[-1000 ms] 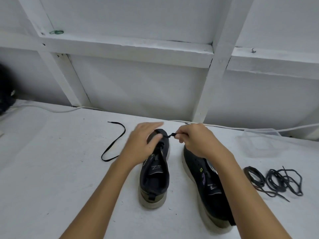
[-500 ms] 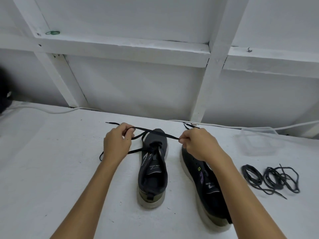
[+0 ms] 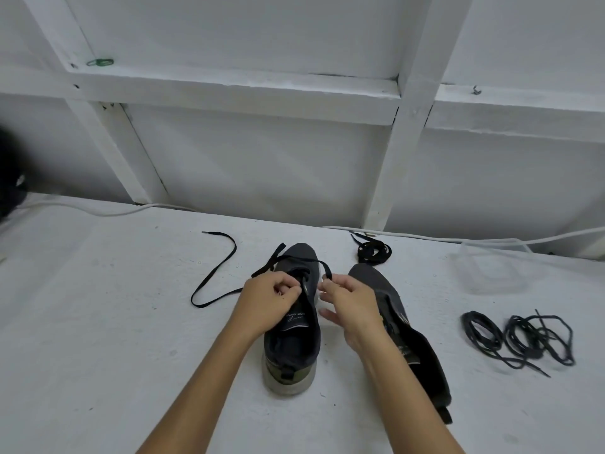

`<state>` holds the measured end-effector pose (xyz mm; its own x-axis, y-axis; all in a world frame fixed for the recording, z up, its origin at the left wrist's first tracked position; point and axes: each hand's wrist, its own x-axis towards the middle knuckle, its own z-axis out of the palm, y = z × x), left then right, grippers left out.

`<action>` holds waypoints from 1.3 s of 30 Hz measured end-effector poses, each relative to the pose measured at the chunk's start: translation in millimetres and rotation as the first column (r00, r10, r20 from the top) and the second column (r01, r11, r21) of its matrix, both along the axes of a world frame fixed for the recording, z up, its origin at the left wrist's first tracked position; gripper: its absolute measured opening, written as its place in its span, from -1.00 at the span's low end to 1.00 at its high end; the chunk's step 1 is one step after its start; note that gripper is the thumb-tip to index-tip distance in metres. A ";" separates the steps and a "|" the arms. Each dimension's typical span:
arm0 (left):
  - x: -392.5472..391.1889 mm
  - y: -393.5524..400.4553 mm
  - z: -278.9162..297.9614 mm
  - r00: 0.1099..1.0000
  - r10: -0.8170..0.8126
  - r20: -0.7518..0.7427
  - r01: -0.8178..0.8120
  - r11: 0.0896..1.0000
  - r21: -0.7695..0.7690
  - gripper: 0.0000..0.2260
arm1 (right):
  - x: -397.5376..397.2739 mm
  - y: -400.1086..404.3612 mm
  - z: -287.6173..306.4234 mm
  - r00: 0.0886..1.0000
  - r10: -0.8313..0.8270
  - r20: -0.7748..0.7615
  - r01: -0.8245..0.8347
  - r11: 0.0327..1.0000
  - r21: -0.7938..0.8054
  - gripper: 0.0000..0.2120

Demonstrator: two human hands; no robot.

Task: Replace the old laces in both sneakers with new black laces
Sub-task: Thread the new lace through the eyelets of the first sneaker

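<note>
Left sneaker [image 3: 293, 322] lies centre frame, toe toward the wall, long axis running away from the person. Left hand [image 3: 266, 301] pinches the black lace [image 3: 216, 276] at the eyelets; right hand [image 3: 348, 301] pinches its other end just beside, lower fingers loose. Both hands equally near.

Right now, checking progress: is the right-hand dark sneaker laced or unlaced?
Unlaced: the right-hand dark sneaker shows no lace across its visible front.

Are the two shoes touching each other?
Apart. The head view shows a strip of white table between the left shoe and the right shoe along their whole length.
</note>
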<state>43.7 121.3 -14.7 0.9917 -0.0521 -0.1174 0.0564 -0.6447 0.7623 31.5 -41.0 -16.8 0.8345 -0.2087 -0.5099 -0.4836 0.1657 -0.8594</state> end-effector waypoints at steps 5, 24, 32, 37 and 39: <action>0.2 -1.9 -4.6 1.000 -0.010 -0.005 0.010 1.000 -0.016 -0.93 | -2.0 7.5 -14.6 0.995 -0.094 -0.015 0.095 0.980 0.172 -0.93; -1.1 -3.9 -10.6 0.990 0.040 -0.135 -0.070 0.971 -0.227 -0.89 | -4.4 17.3 -26.0 0.980 -0.061 0.188 0.049 0.997 0.067 -0.93; -0.6 -9.0 -6.9 0.996 0.035 -0.085 -0.044 0.993 -0.110 -0.90 | -6.4 9.2 -31.6 0.982 0.090 0.168 -0.082 0.995 -0.053 -0.88; -2.6 -7.8 -4.3 0.997 0.049 -0.063 -0.055 0.993 -0.108 -0.93 | -20.1 9.9 -34.7 0.963 0.148 0.226 -0.137 0.989 -0.062 -0.86; -3.6 -2.8 -1.8 0.996 0.050 -0.080 -0.061 0.988 -0.143 -0.92 | -28.7 12.7 -35.6 0.945 0.149 0.291 -0.129 0.988 -0.086 -0.85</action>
<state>40.1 118.5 -16.5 0.9820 -0.0193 -0.1877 0.1502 -0.5222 0.8395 2.8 -28.3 -52.4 0.9688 -0.1047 -0.2248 -0.2202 0.0538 -0.9740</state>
